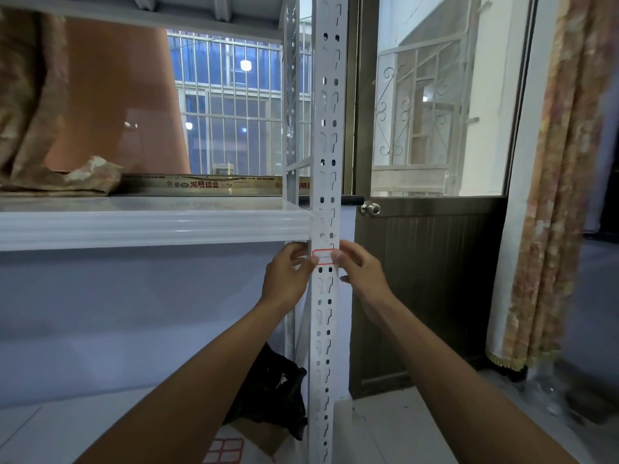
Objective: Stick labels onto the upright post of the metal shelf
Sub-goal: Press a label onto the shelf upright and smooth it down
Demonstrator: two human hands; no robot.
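A white perforated upright post [326, 145] of the metal shelf runs down the middle of the view. A small white label with a red border [323, 256] lies across the post just below the shelf beam [150, 229]. My left hand [289, 274] pinches the label's left end with curled fingers. My right hand [360, 271] pinches its right end. A sheet of red-bordered labels [225, 451] lies low on the floor by the post's foot.
A black bag [271, 386] sits under the shelf beside the post. A dark door with a round knob [370, 208] stands right of the post, and a patterned curtain [552, 195] hangs at far right. Folded cloth [50, 128] lies on the shelf at left.
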